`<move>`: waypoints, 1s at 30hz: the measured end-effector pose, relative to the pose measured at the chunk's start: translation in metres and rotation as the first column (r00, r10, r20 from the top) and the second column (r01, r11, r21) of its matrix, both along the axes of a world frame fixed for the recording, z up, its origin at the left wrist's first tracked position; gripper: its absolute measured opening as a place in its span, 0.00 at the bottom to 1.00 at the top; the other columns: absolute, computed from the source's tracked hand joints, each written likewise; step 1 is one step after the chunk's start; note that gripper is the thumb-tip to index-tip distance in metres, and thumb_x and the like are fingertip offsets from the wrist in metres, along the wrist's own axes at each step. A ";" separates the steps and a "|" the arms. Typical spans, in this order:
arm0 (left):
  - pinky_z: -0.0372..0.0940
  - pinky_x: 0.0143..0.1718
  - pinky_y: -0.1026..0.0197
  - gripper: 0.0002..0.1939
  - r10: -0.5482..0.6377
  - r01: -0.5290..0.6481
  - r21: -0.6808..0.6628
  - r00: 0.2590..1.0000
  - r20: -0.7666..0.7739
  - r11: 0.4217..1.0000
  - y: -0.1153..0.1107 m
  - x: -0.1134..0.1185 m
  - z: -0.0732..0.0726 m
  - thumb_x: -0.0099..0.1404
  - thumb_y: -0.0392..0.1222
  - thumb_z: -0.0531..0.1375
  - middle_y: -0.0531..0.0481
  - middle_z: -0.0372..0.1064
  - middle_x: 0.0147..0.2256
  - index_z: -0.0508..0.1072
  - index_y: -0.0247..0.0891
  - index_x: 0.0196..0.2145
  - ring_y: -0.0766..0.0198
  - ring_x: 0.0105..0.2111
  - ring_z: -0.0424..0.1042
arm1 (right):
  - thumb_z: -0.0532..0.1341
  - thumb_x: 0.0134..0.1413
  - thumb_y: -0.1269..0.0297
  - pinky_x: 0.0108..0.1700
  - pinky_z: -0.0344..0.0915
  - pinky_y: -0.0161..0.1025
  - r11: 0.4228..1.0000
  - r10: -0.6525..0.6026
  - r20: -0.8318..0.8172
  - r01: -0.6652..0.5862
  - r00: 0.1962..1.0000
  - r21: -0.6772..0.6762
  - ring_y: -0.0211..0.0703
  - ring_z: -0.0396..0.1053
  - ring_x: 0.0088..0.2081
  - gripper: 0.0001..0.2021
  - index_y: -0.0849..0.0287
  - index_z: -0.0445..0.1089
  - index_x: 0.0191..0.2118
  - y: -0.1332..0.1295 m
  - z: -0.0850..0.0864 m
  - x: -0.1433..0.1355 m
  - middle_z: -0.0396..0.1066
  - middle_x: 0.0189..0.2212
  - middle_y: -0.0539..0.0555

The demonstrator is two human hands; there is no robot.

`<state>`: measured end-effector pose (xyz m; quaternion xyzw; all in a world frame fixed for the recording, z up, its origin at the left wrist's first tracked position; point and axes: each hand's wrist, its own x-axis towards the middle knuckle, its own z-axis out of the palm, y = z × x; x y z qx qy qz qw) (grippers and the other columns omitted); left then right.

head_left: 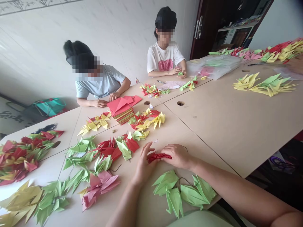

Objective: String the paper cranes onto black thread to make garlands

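Between my two hands is a bundle of red folded paper (159, 156), pressed together so its pleated edges show; it looks like paper cranes laid flat. My left hand (145, 160) holds its left end, with the fingers raised and the thumb side against the paper. Wrapped over the right end is my right hand (178, 155). Green paper cranes (174, 201) on a dark cord lie just below my hands, near the table edge. Red cranes (109, 148) and green cranes (81, 148) spread to the left, with pink cranes (99, 189) nearer me.
Yellow cranes (22, 198) and a mixed heap (21, 154) cover the table's left end. Two people sit across, one by a stack of red paper (121, 110), one holding something green. More cranes (265, 85) and plastic bags (213, 66) lie at right. The tabletop has round holes (180, 103).
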<state>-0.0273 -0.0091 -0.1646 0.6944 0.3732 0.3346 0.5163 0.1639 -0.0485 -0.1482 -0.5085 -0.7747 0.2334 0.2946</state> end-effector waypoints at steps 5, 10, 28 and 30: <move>0.72 0.42 0.54 0.36 0.004 0.021 -0.168 0.989 0.146 0.986 0.000 -0.002 0.004 0.55 0.32 0.63 0.42 0.64 0.51 0.59 0.49 0.59 0.54 0.50 0.70 | 0.61 0.54 0.67 0.47 0.63 0.42 0.993 -0.044 -0.127 0.029 0.991 -0.115 0.48 0.71 0.43 0.10 0.54 0.75 0.43 0.000 0.005 -0.004 0.77 0.40 0.53; 0.69 0.47 0.51 0.34 0.076 0.031 -0.288 0.932 0.354 0.957 0.004 -0.006 0.014 0.54 0.35 0.65 0.45 0.61 0.57 0.62 0.53 0.57 0.51 0.53 0.68 | 0.63 0.51 0.64 0.32 0.62 0.36 0.949 -0.107 -0.297 0.009 0.949 -0.314 0.43 0.70 0.31 0.07 0.57 0.76 0.36 0.005 0.016 -0.005 0.75 0.27 0.50; 0.65 0.28 0.61 0.17 0.332 -0.038 -0.492 0.782 0.528 0.870 0.002 0.000 0.024 0.60 0.56 0.60 0.45 0.72 0.42 0.68 0.41 0.39 0.66 0.26 0.68 | 0.60 0.56 0.54 0.20 0.56 0.29 0.557 -0.401 -0.661 -0.404 0.634 -0.726 0.32 0.63 0.19 0.13 0.61 0.69 0.32 0.046 0.022 -0.047 0.70 0.21 0.48; 0.64 0.26 0.61 0.16 0.390 -0.103 -0.511 0.776 0.495 0.853 0.001 0.003 0.023 0.62 0.56 0.58 0.46 0.73 0.38 0.67 0.41 0.37 0.66 0.23 0.67 | 0.59 0.57 0.50 0.21 0.58 0.30 0.593 -0.404 -0.666 -0.375 0.627 -0.713 0.32 0.62 0.19 0.16 0.60 0.69 0.33 0.044 0.020 -0.053 0.69 0.22 0.48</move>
